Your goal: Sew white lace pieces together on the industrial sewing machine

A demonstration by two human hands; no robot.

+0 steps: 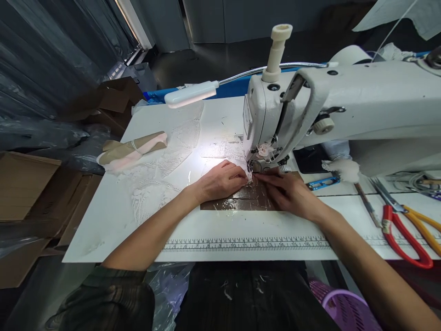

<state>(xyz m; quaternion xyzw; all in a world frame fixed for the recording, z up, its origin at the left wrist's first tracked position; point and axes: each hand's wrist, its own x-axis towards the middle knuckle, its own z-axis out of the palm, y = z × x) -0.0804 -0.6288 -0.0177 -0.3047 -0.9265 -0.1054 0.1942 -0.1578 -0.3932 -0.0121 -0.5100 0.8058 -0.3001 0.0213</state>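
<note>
White lace fabric (225, 150) runs under the needle area of a white sewing machine (253, 115). My left hand (225, 180) rests left of the presser foot (251, 166), its fingers curled and pressed together on the lace's edge. From the right, my right hand (287, 188) reaches in with fingers bent and tips pinched at the lace close to the presser foot. What lies between the fingertips is mostly hidden. Beneath both hands is a shiny brown plate (237, 203). More lace (179, 142) spreads across the table to the left.
A rolled tan and pink bundle (138, 148) lies on the left. To the right are blue thread snips (323, 183), a thin tool (367, 205) and scissors (401, 220) with red and orange handles. A lamp (191, 93) hangs above. Ruler markings (248, 244) line the front edge.
</note>
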